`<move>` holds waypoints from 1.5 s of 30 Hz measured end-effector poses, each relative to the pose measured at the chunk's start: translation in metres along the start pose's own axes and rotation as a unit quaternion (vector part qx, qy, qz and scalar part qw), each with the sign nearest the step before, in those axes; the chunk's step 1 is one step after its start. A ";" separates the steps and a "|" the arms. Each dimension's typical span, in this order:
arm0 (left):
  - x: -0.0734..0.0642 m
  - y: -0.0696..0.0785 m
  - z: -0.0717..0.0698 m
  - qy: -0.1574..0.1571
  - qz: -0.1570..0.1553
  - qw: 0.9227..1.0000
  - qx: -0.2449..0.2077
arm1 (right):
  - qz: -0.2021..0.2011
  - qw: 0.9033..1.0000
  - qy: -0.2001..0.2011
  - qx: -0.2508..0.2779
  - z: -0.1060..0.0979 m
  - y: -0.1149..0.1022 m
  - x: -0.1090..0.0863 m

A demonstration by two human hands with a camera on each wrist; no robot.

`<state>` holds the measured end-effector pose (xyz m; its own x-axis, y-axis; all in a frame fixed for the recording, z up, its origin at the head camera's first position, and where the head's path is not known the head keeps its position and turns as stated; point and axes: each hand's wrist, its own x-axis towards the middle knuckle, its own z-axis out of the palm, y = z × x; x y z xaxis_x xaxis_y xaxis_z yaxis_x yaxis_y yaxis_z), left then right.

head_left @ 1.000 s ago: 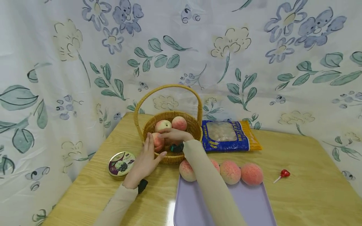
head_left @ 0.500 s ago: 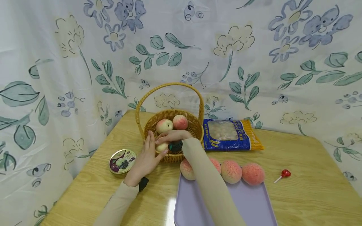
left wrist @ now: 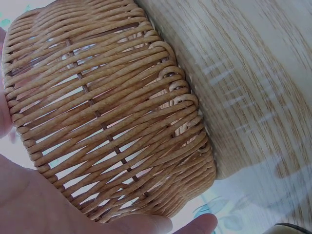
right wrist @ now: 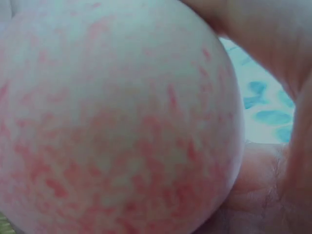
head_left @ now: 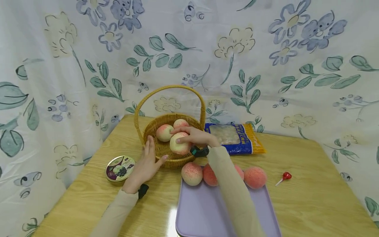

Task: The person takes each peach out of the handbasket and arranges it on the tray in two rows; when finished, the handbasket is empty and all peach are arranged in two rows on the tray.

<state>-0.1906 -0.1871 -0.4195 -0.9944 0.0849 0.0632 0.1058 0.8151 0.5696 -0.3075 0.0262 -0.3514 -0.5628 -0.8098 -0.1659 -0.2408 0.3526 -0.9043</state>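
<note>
In the head view, my right hand (head_left: 199, 136) holds a pale peach with a pink blush (head_left: 180, 144) over the front of the wicker basket (head_left: 174, 163). The right wrist view shows this peach (right wrist: 117, 122) large, with thumb and palm around its side. My left hand (head_left: 145, 164) rests on the basket's front left, fingers straight along its outer side and thumb stretched along the front rim. Close up in the left wrist view, the left hand (left wrist: 44, 204) lies against the woven wall (left wrist: 107, 107). Two more peaches, one pale (head_left: 164, 132) and one pinker (head_left: 181, 123), sit inside the basket.
A lilac tray (head_left: 201, 210) stands in front of the basket, with several peaches (head_left: 255, 177) in a row at its far edge, partly behind my right sleeve. A blue and yellow bag (head_left: 237, 138) lies right of the basket. A round tin (head_left: 119, 169) and red lollipop (head_left: 286, 176) flank them.
My right hand has moved the peach from beside the left fingers rightward within the basket, turning its pale side into view. The left hand keeps its place on the basket. The head view has shifted slightly.
</note>
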 end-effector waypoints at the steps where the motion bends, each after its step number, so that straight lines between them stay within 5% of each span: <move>1: 0.000 -0.001 -0.001 0.001 -0.001 1.000 0.000 | -0.008 1.000 0.009 0.004 0.000 -0.001 -0.008; 8: -0.002 -0.009 -0.005 0.008 -0.006 1.000 0.003 | -0.067 0.997 0.026 0.008 0.014 -0.005 -0.054; 14: -0.002 -0.010 -0.008 0.006 -0.011 1.000 0.006 | -0.046 0.999 0.025 -0.008 0.036 -0.005 -0.082; 19: -0.002 -0.009 -0.007 0.003 -0.012 1.000 0.004 | -0.035 0.998 0.028 -0.043 0.065 0.001 -0.097; 25: 0.001 -0.009 -0.008 0.012 0.000 1.000 0.006 | -0.066 0.992 0.044 -0.100 0.091 0.011 -0.099; 31: 0.001 -0.006 -0.004 0.008 0.003 1.000 0.008 | -0.063 0.976 0.076 -0.195 0.108 0.015 -0.102; 38: 0.003 -0.003 -0.001 0.005 0.003 1.000 0.011 | -0.049 0.942 0.098 -0.318 0.132 0.029 -0.100; 45: 0.004 0.000 0.002 -0.002 0.005 1.000 0.011 | -0.064 0.917 0.138 -0.368 0.140 0.038 -0.101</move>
<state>-0.1945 -0.1858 -0.4210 -0.9933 0.0944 0.0661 0.1152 0.8262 0.5514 -0.1487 0.0559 -0.4241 -0.6471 -0.7526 0.1218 -0.7305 0.5662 -0.3819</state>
